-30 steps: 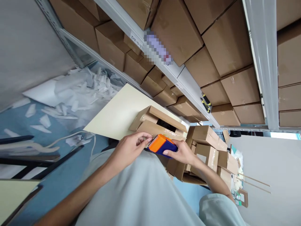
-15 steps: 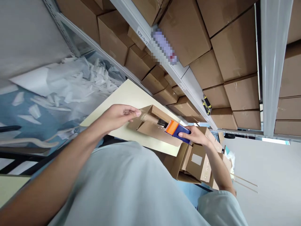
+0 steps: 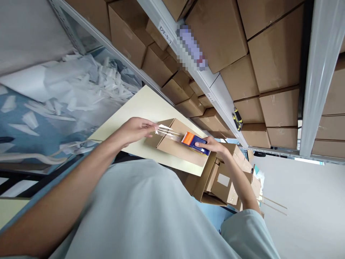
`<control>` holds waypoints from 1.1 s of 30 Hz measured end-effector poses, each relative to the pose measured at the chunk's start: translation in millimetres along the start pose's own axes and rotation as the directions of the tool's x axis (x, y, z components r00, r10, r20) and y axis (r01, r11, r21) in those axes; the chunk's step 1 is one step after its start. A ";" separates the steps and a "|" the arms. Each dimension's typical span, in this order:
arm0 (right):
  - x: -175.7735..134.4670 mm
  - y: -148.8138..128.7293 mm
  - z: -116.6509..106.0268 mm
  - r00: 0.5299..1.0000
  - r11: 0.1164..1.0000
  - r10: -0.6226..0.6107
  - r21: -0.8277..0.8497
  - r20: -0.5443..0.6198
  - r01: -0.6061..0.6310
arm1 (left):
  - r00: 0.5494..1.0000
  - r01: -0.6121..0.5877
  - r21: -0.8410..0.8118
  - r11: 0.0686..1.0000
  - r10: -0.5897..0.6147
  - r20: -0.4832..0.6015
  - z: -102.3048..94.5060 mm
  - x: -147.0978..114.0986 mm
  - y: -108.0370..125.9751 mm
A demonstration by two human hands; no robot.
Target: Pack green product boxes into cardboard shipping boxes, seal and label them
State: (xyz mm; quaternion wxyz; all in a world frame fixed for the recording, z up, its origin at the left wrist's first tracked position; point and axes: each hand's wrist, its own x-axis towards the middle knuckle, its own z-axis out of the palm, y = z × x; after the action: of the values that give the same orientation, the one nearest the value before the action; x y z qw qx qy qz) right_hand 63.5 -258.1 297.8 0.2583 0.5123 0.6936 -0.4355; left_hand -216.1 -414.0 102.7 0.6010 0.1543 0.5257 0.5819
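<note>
**Clear tape stretched over a brown box**

The clear tape runs in a straight, shiny strip above the top of the brown box. It is thin and see-through, with bright white lines where the light hits it. I can't tell if it touches the card.

The left hand pinches one end of the tape between finger and thumb. The right hand is wrapped around the tape dispenser, with the thumb on top. The hands look set apart so the tape stays flat and doesn't stick to itself (tape loves to do that). The dispenser is smooth and hard-looking, bright orange at the tape end and dark blue at the grip.

The brown box is long, with flat sides and straight edges. It sits on the pale yellow bench, right in front of the person, likely so both hands can reach it.

To the right, a big carton has smaller boxes inside. Above the bench, a grey metal shelf is packed with brown boxes. Off to the left, crinkly white scraps lie in a messy heap.
</note>
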 end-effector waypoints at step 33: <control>6.4 9.4 20.1 0.999 0.995 -0.052 0.080 -0.002 0.052 | 0.969 -0.106 0.486 0.868 0.200 -0.146 47.6 -9.8 -72.1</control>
State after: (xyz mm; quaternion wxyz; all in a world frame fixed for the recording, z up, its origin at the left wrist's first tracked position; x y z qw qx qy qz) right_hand 68.4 -271.5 279.7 0.2260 0.5043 0.6886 -0.4695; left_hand -136.4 -422.0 68.6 0.4431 0.2813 0.6934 0.4937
